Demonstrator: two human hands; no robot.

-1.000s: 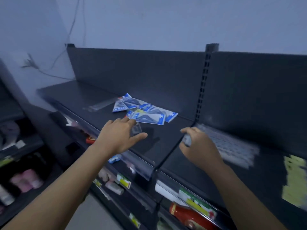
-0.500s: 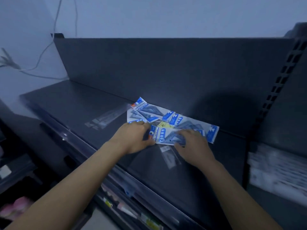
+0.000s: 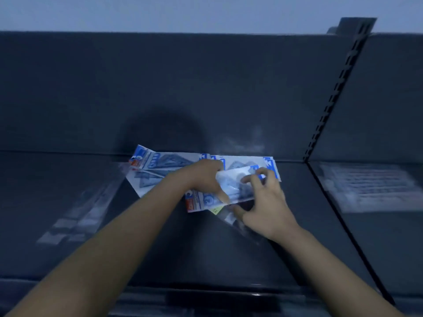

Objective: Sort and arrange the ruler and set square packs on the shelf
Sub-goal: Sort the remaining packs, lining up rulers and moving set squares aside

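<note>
- Head view: we look down on a dark metal shelf [image 3: 206, 252], with both bare forearms reaching in from the bottom edge.
- The left hand [image 3: 201, 179] is clenched on the left end of a blue-and-white set square pack [image 3: 237, 187], its thumb pointing down over the pack's near edge.
- The right hand [image 3: 266, 203] grips the same pack at its right end: curled fingers [image 3: 249, 179] lie on top and the thumb sits below the pack's near edge.
- So the pack is held between the two hands, tilted, just above the other packs.
- Beyond and beneath both hands lies a loose heap of set square packs [image 3: 160, 164], flat on the shelf and overlapping, its far edge touching the back panel [image 3: 183, 88].
- One pack of that heap, with a red corner [image 3: 191, 205], shows just below the left hand.
- Under the right hand's wrist a clear plastic sleeve [image 3: 238, 226] lies on the shelf; we cannot tell what is in it.
- Well to the left of the left hand lies another clear sleeve [image 3: 75, 216], blurred.
- To the right of the right hand a slotted upright [image 3: 336, 88] divides the panel, and past it, on the neighbouring shelf, lies a pale blurred pack [image 3: 370, 188].
- A pale wall [image 3: 183, 12] shows above the panel.
</note>
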